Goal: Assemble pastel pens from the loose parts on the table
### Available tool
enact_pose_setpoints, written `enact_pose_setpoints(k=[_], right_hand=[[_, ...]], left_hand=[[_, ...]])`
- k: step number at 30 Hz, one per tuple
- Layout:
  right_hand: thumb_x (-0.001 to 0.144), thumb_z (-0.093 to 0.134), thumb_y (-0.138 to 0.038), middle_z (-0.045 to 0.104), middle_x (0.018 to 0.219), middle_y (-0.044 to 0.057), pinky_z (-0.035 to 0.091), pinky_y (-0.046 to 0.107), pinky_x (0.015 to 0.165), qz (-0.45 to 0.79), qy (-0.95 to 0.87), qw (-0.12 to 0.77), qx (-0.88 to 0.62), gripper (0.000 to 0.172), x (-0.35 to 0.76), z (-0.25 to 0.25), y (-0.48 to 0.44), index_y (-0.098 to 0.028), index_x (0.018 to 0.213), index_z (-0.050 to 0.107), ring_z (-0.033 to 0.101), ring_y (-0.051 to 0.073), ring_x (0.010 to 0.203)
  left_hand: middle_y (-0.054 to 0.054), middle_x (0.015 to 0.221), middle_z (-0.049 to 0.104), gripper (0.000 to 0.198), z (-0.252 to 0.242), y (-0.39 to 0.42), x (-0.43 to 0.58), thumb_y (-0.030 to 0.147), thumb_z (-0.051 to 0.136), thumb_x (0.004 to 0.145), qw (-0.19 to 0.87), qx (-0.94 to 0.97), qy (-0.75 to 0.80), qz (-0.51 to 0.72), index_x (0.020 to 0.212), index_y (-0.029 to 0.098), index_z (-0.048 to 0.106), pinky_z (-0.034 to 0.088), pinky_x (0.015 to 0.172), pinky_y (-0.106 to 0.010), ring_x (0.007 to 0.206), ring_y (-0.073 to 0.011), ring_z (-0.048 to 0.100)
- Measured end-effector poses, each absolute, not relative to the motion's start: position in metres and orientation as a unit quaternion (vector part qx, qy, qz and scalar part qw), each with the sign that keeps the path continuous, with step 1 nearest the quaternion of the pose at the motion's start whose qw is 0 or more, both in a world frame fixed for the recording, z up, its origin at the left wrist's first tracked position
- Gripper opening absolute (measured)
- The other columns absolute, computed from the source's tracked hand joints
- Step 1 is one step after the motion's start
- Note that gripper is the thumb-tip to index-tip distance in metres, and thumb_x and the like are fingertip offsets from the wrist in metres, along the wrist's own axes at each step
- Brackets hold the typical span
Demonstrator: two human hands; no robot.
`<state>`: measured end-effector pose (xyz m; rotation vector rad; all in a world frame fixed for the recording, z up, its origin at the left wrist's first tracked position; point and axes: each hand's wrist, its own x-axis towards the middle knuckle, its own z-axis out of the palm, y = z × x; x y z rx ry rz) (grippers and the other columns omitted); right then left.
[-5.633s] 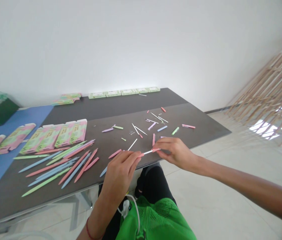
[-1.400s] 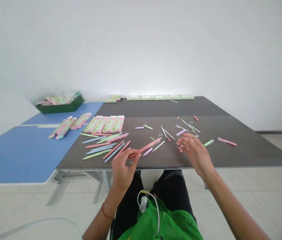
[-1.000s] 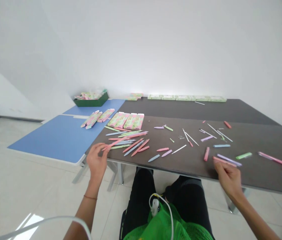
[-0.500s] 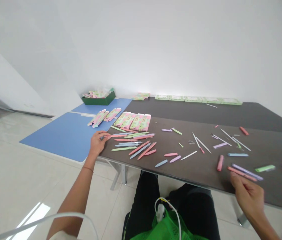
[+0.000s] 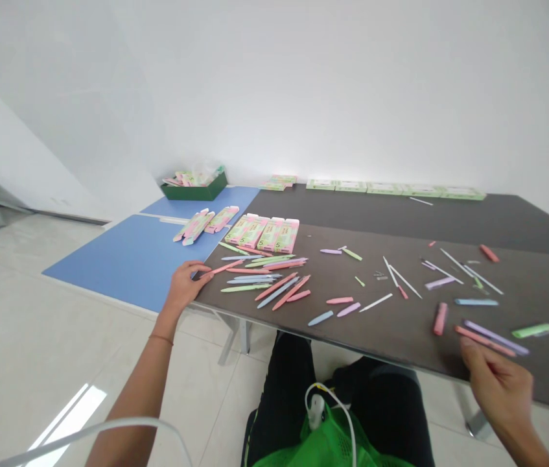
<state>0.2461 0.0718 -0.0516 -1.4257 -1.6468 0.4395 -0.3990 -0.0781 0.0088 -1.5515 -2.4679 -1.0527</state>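
My left hand [image 5: 184, 285] lies at the near left edge of the dark grey table [image 5: 400, 331], fingers extended. Its fingertips are at the end of a pink paper strip [image 5: 225, 268], beside a bundle of pale blue, green and pink strips [image 5: 264, 272]. My right hand [image 5: 495, 383] hangs loosely curled at the table's front edge, holding nothing visible. Closest to it are a long pink strip [image 5: 485, 340] and a lilac strip [image 5: 496, 337]. A short pink piece [image 5: 440, 318] stands nearer the middle.
Pink-and-green flat cardboard boxes [image 5: 262, 235] lie in a row behind the strips. Loose white sticks [image 5: 376, 302] and coloured pieces are scattered across the table. A blue table [image 5: 128, 259] adjoins on the left, with a dark green tray [image 5: 194, 190] beyond it. A green mesh bag [image 5: 327, 447] lies on my lap.
Since the earliest frame my hands have parted, the pink-and-white stick is no longer between them, and the view has swung left. Over the last half second, my left hand has slid slightly down along the edge.
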Motion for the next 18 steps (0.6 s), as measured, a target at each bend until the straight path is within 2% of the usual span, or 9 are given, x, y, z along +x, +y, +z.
enact_pose_setpoints(k=[3,5,7,9,10,12,13,15,18], right_hand=[[0.09,0.059,-0.062,0.033,0.052,-0.001,0.029,0.032,0.049,0.18,-0.668,0.442,-0.57,0.059,0.239,-0.049,0.07,-0.022,0.052,0.038,0.035,0.015,0.05],[0.094,0.056,-0.056,0.029,0.054,-0.002,0.025,0.03,0.05,0.197,-0.67,0.454,-0.554,0.056,0.234,-0.046,0.069,-0.022,0.055,0.034,0.031,0.013,0.051],[0.096,0.054,-0.053,0.025,0.055,-0.003,0.022,0.029,0.05,0.212,-0.674,0.457,-0.54,0.055,0.229,-0.043,0.068,-0.023,0.056,0.03,0.027,0.011,0.051],[0.098,0.052,-0.05,0.022,0.056,-0.004,0.018,0.029,0.05,0.222,-0.678,0.459,-0.529,0.055,0.224,-0.039,0.067,-0.023,0.057,0.027,0.023,0.01,0.052],[0.098,0.052,-0.05,0.021,0.056,-0.004,0.018,0.029,0.051,0.228,-0.683,0.458,-0.521,0.055,0.223,-0.038,0.067,-0.023,0.058,0.026,0.022,0.01,0.052],[0.1,0.05,-0.049,0.02,0.057,-0.004,0.017,0.029,0.051,0.245,-0.688,0.458,-0.507,0.055,0.219,-0.035,0.066,-0.023,0.059,0.025,0.021,0.01,0.053],[0.1,0.049,-0.049,0.02,0.058,-0.004,0.016,0.03,0.052,0.251,-0.689,0.459,-0.501,0.055,0.218,-0.035,0.066,-0.023,0.059,0.025,0.021,0.01,0.053],[0.101,0.048,-0.05,0.019,0.058,-0.004,0.016,0.03,0.052,0.261,-0.692,0.462,-0.49,0.055,0.216,-0.034,0.065,-0.023,0.06,0.024,0.02,0.01,0.053],[0.102,0.047,-0.049,0.019,0.058,-0.004,0.015,0.03,0.053,0.269,-0.696,0.461,-0.481,0.055,0.213,-0.034,0.063,-0.023,0.06,0.023,0.02,0.009,0.053]], left_hand=[[-0.014,0.123,0.07,0.047,0.025,-0.08,-0.384,0.058,0.064,0.087,0.056,-0.501,-0.787,-0.356,0.109,0.018,0.076,0.052,0.099,-0.046,0.119,-0.0335,0.063],[-0.012,0.124,0.07,0.044,0.04,-0.079,-0.359,0.055,0.062,0.093,0.12,-0.528,-0.755,-0.37,0.118,0.02,0.072,0.052,0.1,-0.044,0.12,-0.0318,0.063],[-0.01,0.124,0.07,0.036,0.055,-0.077,-0.319,0.049,0.061,0.097,0.115,-0.582,-0.71,-0.379,0.118,0.022,0.07,0.051,0.1,-0.04,0.118,-0.0285,0.063],[-0.006,0.111,0.072,0.024,0.066,-0.073,-0.265,0.043,0.059,0.1,0.041,-0.65,-0.657,-0.38,0.103,0.022,0.07,0.052,0.092,-0.033,0.104,-0.0232,0.067],[-0.005,0.105,0.072,0.021,0.068,-0.071,-0.236,0.041,0.058,0.101,-0.027,-0.691,-0.625,-0.363,0.098,0.022,0.069,0.052,0.086,-0.029,0.095,-0.0202,0.067],[-0.002,0.093,0.072,0.023,0.068,-0.065,-0.176,0.037,0.054,0.104,-0.193,-0.767,-0.545,-0.28,0.093,0.022,0.067,0.048,0.074,-0.025,0.081,-0.016,0.065],[-0.001,0.086,0.071,0.027,0.064,-0.061,-0.148,0.036,0.051,0.106,-0.243,-0.787,-0.51,-0.246,0.089,0.022,0.066,0.045,0.07,-0.024,0.075,-0.0148,0.064],[0.0,0.074,0.066,0.035,0.054,-0.049,-0.1,0.032,0.045,0.107,-0.28,-0.811,-0.469,-0.21,0.078,0.021,0.061,0.039,0.066,-0.025,0.067,-0.0142,0.06],[0.001,0.064,0.058,0.038,0.035,-0.023,-0.048,0.033,0.042,0.107,-0.266,-0.806,-0.479,-0.225,0.072,0.021,0.051,0.031,0.062,-0.029,0.06,-0.0149,0.053]])
